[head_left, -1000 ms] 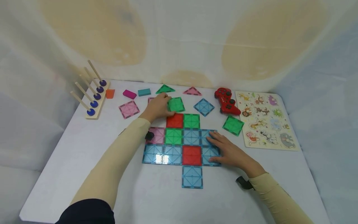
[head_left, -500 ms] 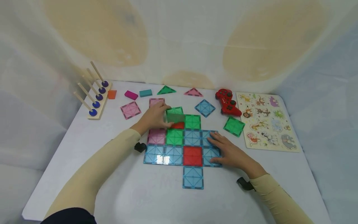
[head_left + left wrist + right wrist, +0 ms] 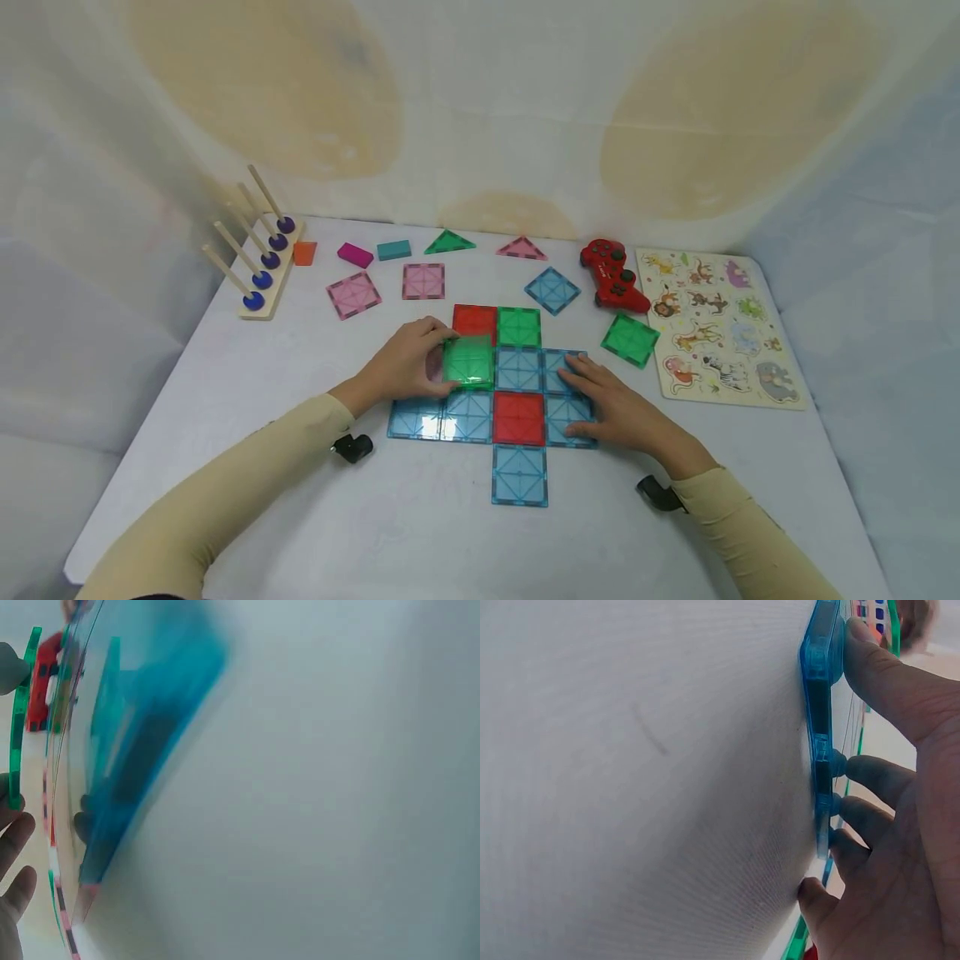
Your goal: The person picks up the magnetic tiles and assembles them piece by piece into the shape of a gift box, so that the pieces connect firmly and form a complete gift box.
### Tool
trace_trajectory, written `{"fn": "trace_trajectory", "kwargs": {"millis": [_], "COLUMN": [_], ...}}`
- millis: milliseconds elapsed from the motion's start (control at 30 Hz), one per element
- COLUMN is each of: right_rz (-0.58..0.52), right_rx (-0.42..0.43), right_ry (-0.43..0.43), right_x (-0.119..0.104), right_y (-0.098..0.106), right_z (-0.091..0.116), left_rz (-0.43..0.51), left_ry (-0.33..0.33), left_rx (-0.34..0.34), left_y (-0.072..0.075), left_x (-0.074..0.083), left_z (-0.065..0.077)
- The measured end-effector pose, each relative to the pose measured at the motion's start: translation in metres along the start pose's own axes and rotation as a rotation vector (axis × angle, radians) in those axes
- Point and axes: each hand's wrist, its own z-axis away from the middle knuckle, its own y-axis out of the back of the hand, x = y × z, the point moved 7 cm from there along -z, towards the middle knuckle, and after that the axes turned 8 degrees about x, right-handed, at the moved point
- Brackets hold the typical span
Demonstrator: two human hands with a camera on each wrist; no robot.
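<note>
My left hand pinches a green square magnetic tile by its edges, thumb on one side and fingers on the other. In the left wrist view that green tile stands apart from the flat layout below it. The layout joins several blue tiles, a red tile, another red tile and a green tile. A pink tile in it is mostly behind my left hand. My right hand rests its fingertips on the blue tiles at the layout's right edge, fingers spread.
Loose pink squares, triangles, a blue square and a green square lie behind the layout. A red game controller and an animal puzzle board are at right, a peg stand at left.
My left hand has brought the green tile from the back toward me, over the layout, uncovering the red tile and a loose pink square. My right hand has stayed on the blue tiles.
</note>
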Motion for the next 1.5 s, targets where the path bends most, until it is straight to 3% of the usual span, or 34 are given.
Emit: {"fn": "trace_trajectory", "kwargs": {"millis": [267,433,633,1000,1133,1500], "right_rz": [-0.005,-0.008,-0.010,-0.003,-0.001,-0.004], "right_rx": [0.000,-0.001,-0.014,-0.004,-0.002,-0.010], "right_ry": [-0.001,0.001,-0.004,0.000,0.000,-0.008], "right_x": [0.000,0.000,-0.001,0.000,0.000,-0.001], "right_y": [0.000,0.000,-0.001,0.000,0.000,0.000], "right_z": [0.000,0.000,0.000,0.000,0.000,0.000], "left_rz": [-0.001,0.008,0.019,0.042,0.063,-0.022], "left_ry": [-0.046,-0.048,-0.046,-0.121,-0.112,-0.089], "left_rx": [-0.057,-0.088,-0.096,-0.136,-0.129,-0.097], "left_y": [-0.013,-0.020,-0.020,-0.020,-0.019,-0.021], "left_x": [0.028,0.040,0.045,0.049,0.048,0.045], "left_z": [0.040,0.055,0.057,0.057,0.057,0.054]}}
